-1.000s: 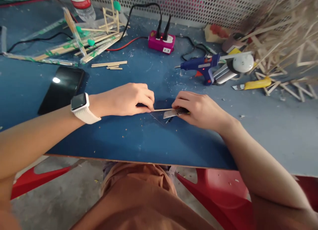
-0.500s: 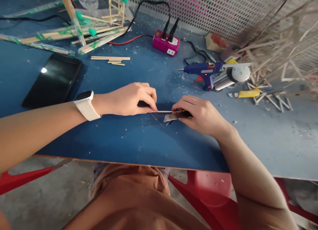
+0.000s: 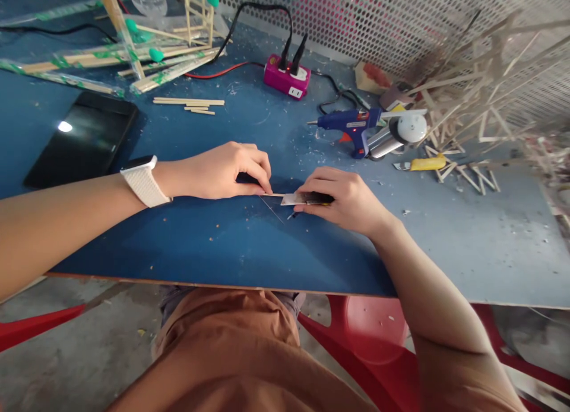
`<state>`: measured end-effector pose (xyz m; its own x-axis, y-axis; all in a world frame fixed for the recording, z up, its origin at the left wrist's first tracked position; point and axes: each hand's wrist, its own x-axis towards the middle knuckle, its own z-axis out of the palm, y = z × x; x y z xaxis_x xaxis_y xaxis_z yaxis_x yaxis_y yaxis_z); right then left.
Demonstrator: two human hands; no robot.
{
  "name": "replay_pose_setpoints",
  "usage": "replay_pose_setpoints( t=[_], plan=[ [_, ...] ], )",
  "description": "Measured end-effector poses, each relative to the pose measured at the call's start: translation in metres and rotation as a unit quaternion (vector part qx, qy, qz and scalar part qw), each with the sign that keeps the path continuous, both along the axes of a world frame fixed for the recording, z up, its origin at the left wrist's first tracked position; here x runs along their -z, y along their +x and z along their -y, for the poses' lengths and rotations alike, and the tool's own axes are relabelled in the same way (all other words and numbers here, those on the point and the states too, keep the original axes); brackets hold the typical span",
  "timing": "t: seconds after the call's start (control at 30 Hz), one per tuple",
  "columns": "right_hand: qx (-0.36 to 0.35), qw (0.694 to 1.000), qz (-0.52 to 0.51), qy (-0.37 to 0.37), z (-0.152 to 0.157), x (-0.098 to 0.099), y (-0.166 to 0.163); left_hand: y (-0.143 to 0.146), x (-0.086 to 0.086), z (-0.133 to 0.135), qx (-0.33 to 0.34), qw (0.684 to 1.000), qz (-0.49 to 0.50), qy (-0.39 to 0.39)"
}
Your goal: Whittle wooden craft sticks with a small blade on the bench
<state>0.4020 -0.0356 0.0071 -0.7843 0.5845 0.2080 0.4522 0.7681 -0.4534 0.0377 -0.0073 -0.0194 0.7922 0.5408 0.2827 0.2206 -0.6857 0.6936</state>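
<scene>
Centrally, at the blue surface [image 3: 231, 254], left hand [image 3: 236, 170] pinches a thin wooden stick [image 3: 273, 195] in a narrow grip, while right hand [image 3: 345, 197] clasps a utility knife [image 3: 313, 199], blade [image 3: 290, 199] beside the stick, contact unclear.

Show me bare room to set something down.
Bare apart from specks on the table: the strip between the left hand and front edge; the patch between the loose sticks and hot glue gun; the right side, nearer than the yellow utility knife. Crowded: back left, with wrapped sticks; back right, with stick frames.
</scene>
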Motion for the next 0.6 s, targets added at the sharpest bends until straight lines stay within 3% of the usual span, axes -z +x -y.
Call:
replay_pose_setpoints(
  t=[0.6],
  plan=[
    [0.002, 0.998, -0.022, 0.061, -0.0049, 0.0023, 0.006, -0.0004, 0.0018, -0.0018, 0.003, 1.0, -0.003, 0.015]
  ],
)
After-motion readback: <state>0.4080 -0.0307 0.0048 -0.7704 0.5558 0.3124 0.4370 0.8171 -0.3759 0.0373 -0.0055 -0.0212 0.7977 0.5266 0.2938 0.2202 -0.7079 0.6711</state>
